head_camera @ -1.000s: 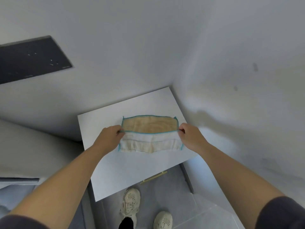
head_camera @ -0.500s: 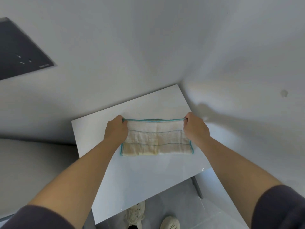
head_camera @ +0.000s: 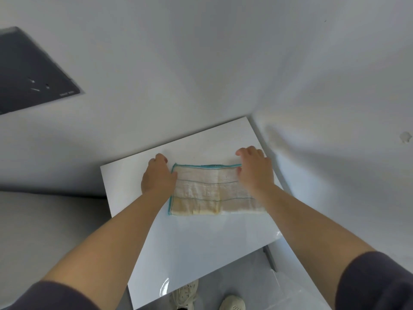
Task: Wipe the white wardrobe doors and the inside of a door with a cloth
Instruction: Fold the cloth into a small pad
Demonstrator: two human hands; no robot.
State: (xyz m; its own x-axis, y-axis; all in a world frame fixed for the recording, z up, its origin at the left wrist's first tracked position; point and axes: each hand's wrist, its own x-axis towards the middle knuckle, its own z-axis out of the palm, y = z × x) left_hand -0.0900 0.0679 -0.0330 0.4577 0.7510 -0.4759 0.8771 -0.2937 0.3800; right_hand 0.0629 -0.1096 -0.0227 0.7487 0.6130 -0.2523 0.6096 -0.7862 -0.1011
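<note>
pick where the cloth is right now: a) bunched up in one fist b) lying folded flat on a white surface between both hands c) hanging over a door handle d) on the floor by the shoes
b: the cloth lies folded flat on the white surface, with the left hand at its left edge and the right hand resting on its right end.

Domestic room, probably a bedroom corner: plain white walls (head_camera: 201, 63), glossy white cabinet top (head_camera: 201, 242), grey tiled floor (head_camera: 241, 278), dark wall-mounted screen (head_camera: 29, 74).
</note>
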